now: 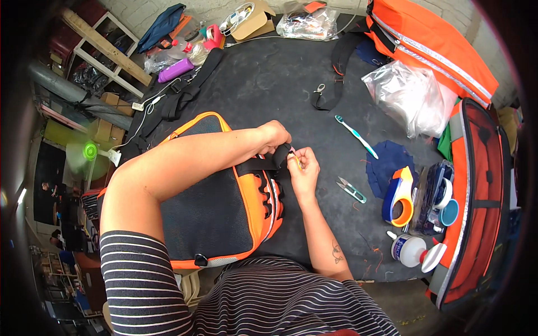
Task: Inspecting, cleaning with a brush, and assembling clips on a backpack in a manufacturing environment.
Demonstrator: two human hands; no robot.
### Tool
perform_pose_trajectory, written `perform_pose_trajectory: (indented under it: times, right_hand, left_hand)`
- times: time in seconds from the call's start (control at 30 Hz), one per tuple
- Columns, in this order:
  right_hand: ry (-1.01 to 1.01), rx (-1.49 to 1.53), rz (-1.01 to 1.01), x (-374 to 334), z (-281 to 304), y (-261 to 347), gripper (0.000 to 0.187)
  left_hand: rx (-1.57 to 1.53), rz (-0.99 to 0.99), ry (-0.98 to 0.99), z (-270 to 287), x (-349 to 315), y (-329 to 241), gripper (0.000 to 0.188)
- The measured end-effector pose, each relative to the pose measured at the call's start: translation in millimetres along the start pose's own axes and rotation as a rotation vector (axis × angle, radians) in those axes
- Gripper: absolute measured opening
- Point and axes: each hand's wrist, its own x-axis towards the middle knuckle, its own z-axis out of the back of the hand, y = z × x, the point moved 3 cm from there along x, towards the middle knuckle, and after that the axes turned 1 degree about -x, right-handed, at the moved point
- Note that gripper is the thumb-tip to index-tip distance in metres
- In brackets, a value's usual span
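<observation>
An orange and black backpack (pixel 207 196) lies on the table in front of me, its black mesh panel facing up. My left arm reaches across it. At its right side my left hand (pixel 274 137) is closed on a black webbing strap (pixel 282 155), which bends into a loop from the bag's edge. Close against that strap, my right hand (pixel 304 168) pinches a small yellow-orange object (pixel 298 162); the fingers cover most of it, so its kind is unclear. The fingertips of both hands are nearly together.
To the right lie thread snips (pixel 352 191), a toothbrush (pixel 357 136), a tape dispenser (pixel 399 201), a white bottle (pixel 408 250) and navy fabric (pixel 386 165). Orange bags (pixel 473 207) line the right edge. Clear plastic bags (pixel 409 98), a cardboard box (pixel 253 22) and loose straps (pixel 188 92) sit farther back.
</observation>
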Motion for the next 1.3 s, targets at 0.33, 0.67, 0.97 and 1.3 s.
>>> perform_pose_trajectory:
  times: [0.33, 0.67, 0.97, 1.3]
  right_hand:
    - [-0.040, 0.016, 0.024, -1, 2, 3, 0.018]
    - [0.040, 0.399, -0.193, 0, 4, 4, 0.014]
    - [0.112, 0.703, -0.494, 5, 12, -9, 0.021]
    - [-0.001, 0.840, -0.167, -4, 10, 15, 0.022]
  left_hand:
    - [-0.012, 0.027, 0.070, -1, -6, -2, 0.009]
    - [0.134, -0.023, 0.060, -5, -6, -2, 0.011]
    - [0.472, -0.595, -0.194, 0, -28, -14, 0.034]
    - [0.517, -0.279, -0.036, 4, -12, 2, 0.013]
